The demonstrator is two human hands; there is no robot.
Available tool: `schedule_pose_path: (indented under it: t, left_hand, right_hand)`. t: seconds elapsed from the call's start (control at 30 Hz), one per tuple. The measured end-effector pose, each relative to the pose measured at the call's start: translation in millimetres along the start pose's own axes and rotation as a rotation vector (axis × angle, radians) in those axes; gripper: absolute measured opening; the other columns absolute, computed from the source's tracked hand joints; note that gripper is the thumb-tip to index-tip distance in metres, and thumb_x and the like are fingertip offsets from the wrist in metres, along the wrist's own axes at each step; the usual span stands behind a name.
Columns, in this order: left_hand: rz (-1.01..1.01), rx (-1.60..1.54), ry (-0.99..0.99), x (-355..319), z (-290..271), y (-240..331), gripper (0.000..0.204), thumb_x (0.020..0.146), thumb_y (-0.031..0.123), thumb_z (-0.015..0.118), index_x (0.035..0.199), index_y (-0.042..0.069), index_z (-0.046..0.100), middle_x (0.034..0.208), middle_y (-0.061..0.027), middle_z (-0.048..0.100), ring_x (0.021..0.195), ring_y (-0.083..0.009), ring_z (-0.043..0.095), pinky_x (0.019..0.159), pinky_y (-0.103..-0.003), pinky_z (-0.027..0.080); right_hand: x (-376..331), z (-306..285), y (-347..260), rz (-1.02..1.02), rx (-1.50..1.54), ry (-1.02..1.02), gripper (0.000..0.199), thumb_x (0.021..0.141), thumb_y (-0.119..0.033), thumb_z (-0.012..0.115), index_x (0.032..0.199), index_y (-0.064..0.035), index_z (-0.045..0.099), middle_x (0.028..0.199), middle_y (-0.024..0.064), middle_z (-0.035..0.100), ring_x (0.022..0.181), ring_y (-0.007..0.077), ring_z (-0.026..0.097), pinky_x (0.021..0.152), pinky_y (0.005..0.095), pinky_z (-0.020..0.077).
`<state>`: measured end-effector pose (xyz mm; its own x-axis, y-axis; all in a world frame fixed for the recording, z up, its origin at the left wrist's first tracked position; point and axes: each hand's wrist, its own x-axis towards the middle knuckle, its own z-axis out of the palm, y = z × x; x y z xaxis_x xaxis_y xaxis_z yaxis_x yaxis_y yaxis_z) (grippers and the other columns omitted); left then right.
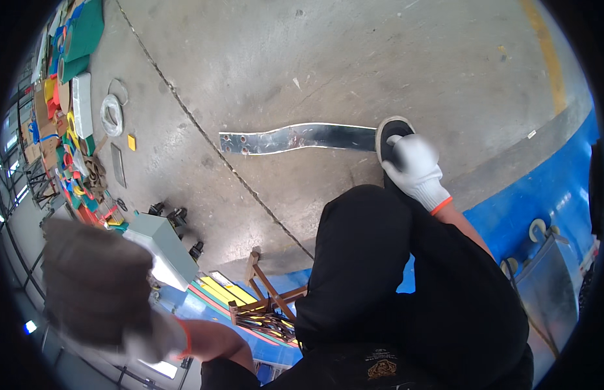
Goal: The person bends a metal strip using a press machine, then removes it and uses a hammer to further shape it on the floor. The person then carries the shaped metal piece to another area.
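Note:
My left hand [152, 335], in a white glove with an orange cuff, is raised at the lower left. A large dark brown, block-like thing [97, 286] is in it, too smeared by motion to name its kind. My right hand [417, 166], gloved the same way, lies over my dark shoe [397, 125] with its pale sole edge. Its fingers are partly hidden and blurred, with a dark smear at them. From under the shoe a long, slightly bent black metal strip [308, 135] runs left along the concrete floor, with several holes at its far-left end.
A grey box-shaped machine [160, 244] stands at left, near a wooden stand [266, 289]. Farther left lie a coil of white cable [111, 115] and heaped coloured material [68, 156]. A floor crack [204, 133] crosses the concrete. At right are blue flooring [510, 188] and a metal cart [549, 276].

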<state>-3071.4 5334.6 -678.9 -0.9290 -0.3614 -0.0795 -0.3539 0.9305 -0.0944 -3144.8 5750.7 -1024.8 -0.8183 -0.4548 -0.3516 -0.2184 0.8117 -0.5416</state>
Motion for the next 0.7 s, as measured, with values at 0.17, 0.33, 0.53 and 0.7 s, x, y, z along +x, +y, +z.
schedule_pose_path:
  t: [0.17, 0.33, 0.53, 0.7]
  left_hand:
    - [-0.025, -0.557, 0.51, -26, 99, 44, 0.059, 0.073, 0.028, 0.084, 0.126, 0.009, 0.068, 0.113, -0.0157, 0.071, 0.099, -0.031, 0.071, 0.086, -0.047, 0.057]
    - [-0.101, -0.269, 0.185, -14, 308, 126, 0.086, 0.059, 0.04, 0.091, 0.138, 0.02, 0.064, 0.135, -0.0348, 0.054, 0.122, -0.0507, 0.056, 0.098, -0.062, 0.051]
    - [-0.181, -0.283, 0.046, -11, 323, 139, 0.097, 0.063, 0.039, 0.088, 0.151, 0.016, 0.055, 0.145, -0.0433, 0.046, 0.13, -0.0596, 0.05, 0.108, -0.066, 0.044]
    - [-0.177, -0.31, 0.015, -18, 318, 130, 0.105, 0.064, 0.042, 0.09, 0.155, 0.012, 0.05, 0.148, -0.0414, 0.045, 0.133, -0.0595, 0.048, 0.109, -0.067, 0.044]
  right_hand:
    - [8, -12, -14, -0.007, 0.028, -0.084, 0.056, 0.08, -0.019, 0.086, 0.131, -0.0132, 0.063, 0.102, 0.0139, 0.067, 0.098, 0.0368, 0.068, 0.086, 0.0495, 0.056]
    - [11, -21, -22, -0.053, -0.002, -0.033, 0.047, 0.08, -0.023, 0.084, 0.122, -0.0101, 0.066, 0.096, 0.0174, 0.066, 0.092, 0.0397, 0.066, 0.078, 0.0519, 0.0536]
    - [6, -8, -12, -0.005, -0.048, 0.04, 0.053, 0.08, -0.022, 0.086, 0.128, -0.0157, 0.064, 0.105, 0.0168, 0.067, 0.098, 0.0407, 0.067, 0.085, 0.0534, 0.0541]
    - [1, -8, -16, 0.078, -0.054, -0.021, 0.052, 0.084, -0.03, 0.083, 0.131, -0.018, 0.064, 0.113, 0.0165, 0.065, 0.106, 0.039, 0.066, 0.09, 0.0522, 0.0536]
